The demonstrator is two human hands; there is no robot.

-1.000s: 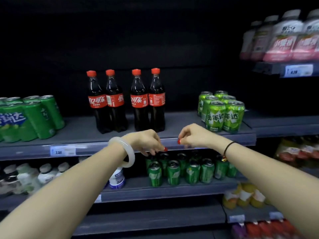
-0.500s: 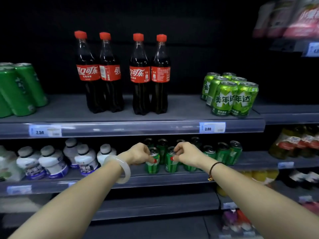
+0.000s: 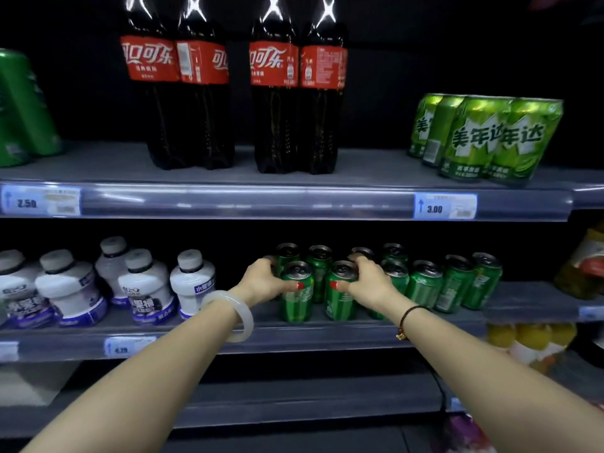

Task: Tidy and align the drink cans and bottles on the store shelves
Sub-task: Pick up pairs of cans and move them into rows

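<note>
Several grey shelves [image 3: 376, 165], price tags [image 3: 444, 206], black backdrop [image 3: 376, 76]

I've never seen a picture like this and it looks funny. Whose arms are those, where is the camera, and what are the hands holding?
Those arms belong to a person tidying store shelves. The camera sits on their head, looking forward and down, so you see what they see. The left hand grips the front-left can, and the right hand grips the front-right can beside it. More dark green cans stand behind and to the right. White bottles share that shelf on the left. Cola bottles and light green cans stand on the shelf above.
</note>
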